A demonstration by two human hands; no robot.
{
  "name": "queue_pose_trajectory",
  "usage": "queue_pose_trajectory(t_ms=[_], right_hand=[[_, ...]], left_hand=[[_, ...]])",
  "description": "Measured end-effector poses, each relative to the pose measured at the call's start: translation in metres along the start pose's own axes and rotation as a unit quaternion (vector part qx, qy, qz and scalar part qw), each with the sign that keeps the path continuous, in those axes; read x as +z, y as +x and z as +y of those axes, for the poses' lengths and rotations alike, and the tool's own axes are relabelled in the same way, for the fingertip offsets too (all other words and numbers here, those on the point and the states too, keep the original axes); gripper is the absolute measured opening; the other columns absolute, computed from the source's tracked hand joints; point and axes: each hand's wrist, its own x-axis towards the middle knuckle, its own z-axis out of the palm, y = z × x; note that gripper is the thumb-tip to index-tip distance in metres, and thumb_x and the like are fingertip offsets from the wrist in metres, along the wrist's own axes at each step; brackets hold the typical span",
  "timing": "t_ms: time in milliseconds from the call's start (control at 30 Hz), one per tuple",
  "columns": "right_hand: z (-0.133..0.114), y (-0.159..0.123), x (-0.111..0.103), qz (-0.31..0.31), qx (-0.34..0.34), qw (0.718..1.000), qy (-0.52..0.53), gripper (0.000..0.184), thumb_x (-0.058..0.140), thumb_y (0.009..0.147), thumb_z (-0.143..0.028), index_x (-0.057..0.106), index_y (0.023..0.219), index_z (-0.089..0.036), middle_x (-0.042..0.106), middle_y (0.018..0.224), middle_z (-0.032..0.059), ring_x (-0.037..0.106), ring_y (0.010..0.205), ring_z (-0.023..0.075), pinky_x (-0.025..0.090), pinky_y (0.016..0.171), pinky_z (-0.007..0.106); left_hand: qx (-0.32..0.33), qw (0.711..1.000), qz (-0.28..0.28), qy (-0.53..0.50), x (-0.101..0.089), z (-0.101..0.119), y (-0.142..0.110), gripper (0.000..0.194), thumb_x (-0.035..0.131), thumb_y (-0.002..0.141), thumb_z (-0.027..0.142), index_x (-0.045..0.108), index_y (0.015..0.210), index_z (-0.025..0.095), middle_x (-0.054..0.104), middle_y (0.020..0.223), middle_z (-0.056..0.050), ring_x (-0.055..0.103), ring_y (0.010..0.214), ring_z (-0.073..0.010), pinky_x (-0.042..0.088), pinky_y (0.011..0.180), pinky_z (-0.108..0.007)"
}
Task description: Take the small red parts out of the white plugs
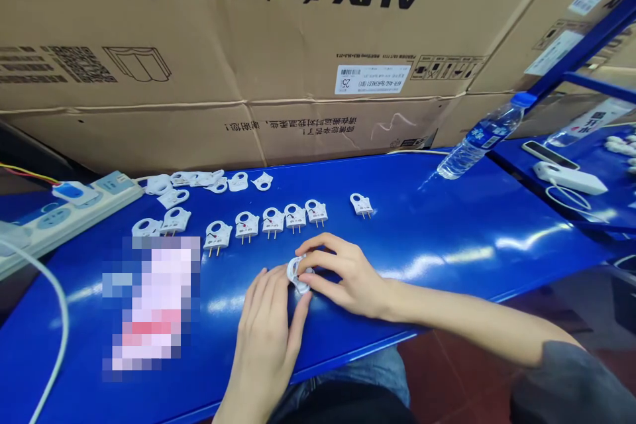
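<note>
Head view: closest is a leg in blue jeans (382, 374), on the near side of a small white plastic piece with a ring top (301, 287). That piece is in the hands, over a shiny blue table (422, 245). The left hand (265, 318) and the right hand (342, 275) both have their fingers closed in on it, so it looks only part done. Left of it is a pink patch (163, 288), too blurry to name. Just past it lie five white ring-topped plugs with metal pins (273, 226) in a row, which look done. One more like them (364, 206) is off to its right. Farther past it, to the left, flat white plastic shells with rings (237, 186) lie bunched up; they show no pins, so they seem left to do. Far right of it is a clear plastic bottle with a blue cap (479, 139). Behind everything is a big brown cardboard box (288, 40).
</note>
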Motion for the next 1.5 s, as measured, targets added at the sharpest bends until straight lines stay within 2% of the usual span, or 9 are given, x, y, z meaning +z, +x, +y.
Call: queue_pose_trajectory(t_ms=[367,533,700,833,967,1033,1167,1367,1500], right_hand=[[0.001,-0.003,0.003,0.005,0.001,0.999,-0.045,0.005,0.06,0.104,-0.026,0.062,0.101,-0.022,0.067,0.125,0.0098,0.064,0.113,0.0238,0.056,0.095,0.044],[0.004,0.001,-0.006,0.033,0.021,0.997,-0.073,0.005,0.06,0.104,-0.025,0.063,0.103,-0.022,0.065,0.127,0.0093,0.061,0.117,0.023,0.053,0.101,0.044],[0.013,0.003,-0.014,-0.032,0.058,0.986,-0.151,0.006,0.066,0.101,-0.025,0.069,0.097,-0.022,0.066,0.129,0.0086,0.055,0.121,0.0268,0.052,0.103,0.047],[0.014,0.002,-0.012,-0.056,0.077,0.985,-0.145,0.004,0.068,0.098,-0.024,0.071,0.096,-0.022,0.067,0.129,0.0079,0.055,0.122,0.0278,0.052,0.103,0.049],[0.013,0.003,-0.012,-0.028,0.071,0.99,-0.116,0.008,0.067,0.097,-0.021,0.069,0.105,-0.023,0.068,0.126,0.0076,0.058,0.12,0.026,0.052,0.104,0.047],[0.012,0.006,-0.015,-0.033,0.047,0.995,-0.084,0.027,0.069,0.096,-0.024,0.064,0.123,-0.023,0.067,0.131,0.0088,0.058,0.123,0.0258,0.052,0.107,0.047],[0.011,0.008,-0.019,-0.105,-0.024,0.993,-0.047,0.059,0.071,0.095,-0.031,0.048,0.149,-0.023,0.059,0.146,0.0133,0.054,0.136,0.028,0.048,0.114,0.049],[0.016,0.003,-0.009,-0.088,-0.028,0.994,-0.058,0.054,0.071,0.096,-0.037,0.054,0.144,-0.02,0.065,0.134,0.0145,0.061,0.122,0.0295,0.055,0.102,0.049],[0.016,0.001,-0.006,-0.073,-0.046,0.995,-0.055,0.055,0.07,0.096,-0.034,0.051,0.146,-0.017,0.065,0.132,0.0156,0.062,0.12,0.028,0.057,0.099,0.045]], left_hand=[[-0.02,1.0,-0.01,-0.007,-0.002,0.003,0.001,0.026,0.048,0.105,0.028,0.055,0.129,0.021,0.071,0.117,-0.009,0.068,0.11,-0.0243,0.047,0.113,-0.051],[-0.09,0.996,0.026,0.014,-0.001,-0.004,-0.003,0.024,0.046,0.105,0.031,0.056,0.124,0.019,0.07,0.115,-0.012,0.066,0.109,-0.0281,0.047,0.11,-0.057],[-0.154,0.987,0.046,0.016,0.001,-0.011,-0.009,0.027,0.047,0.104,0.037,0.057,0.122,0.019,0.069,0.113,-0.013,0.065,0.11,-0.0303,0.051,0.104,-0.054],[-0.151,0.987,0.051,0.011,0.0,-0.01,-0.009,0.026,0.047,0.105,0.036,0.057,0.122,0.02,0.069,0.114,-0.012,0.064,0.112,-0.0297,0.049,0.107,-0.053],[-0.145,0.988,0.044,-0.008,-0.002,-0.008,-0.009,0.025,0.048,0.105,0.035,0.056,0.123,0.021,0.069,0.113,-0.01,0.064,0.113,-0.0285,0.049,0.109,-0.052],[-0.13,0.99,0.044,-0.016,-0.002,-0.008,-0.008,0.025,0.048,0.105,0.034,0.056,0.125,0.022,0.069,0.115,-0.009,0.064,0.115,-0.0281,0.048,0.11,-0.051],[-0.097,0.994,0.034,-0.03,-0.001,-0.008,-0.007,0.025,0.049,0.105,0.031,0.056,0.127,0.023,0.07,0.118,-0.007,0.065,0.116,-0.0255,0.043,0.117,-0.051],[-0.056,0.997,-0.006,-0.051,-0.001,-0.006,-0.005,0.025,0.049,0.105,0.03,0.056,0.129,0.025,0.071,0.12,-0.006,0.067,0.112,-0.0223,0.033,0.124,-0.054],[-0.051,0.998,-0.004,-0.046,-0.003,-0.002,-0.003,0.025,0.049,0.105,0.028,0.057,0.129,0.026,0.072,0.121,-0.005,0.066,0.115,-0.0226,0.029,0.126,-0.054]])
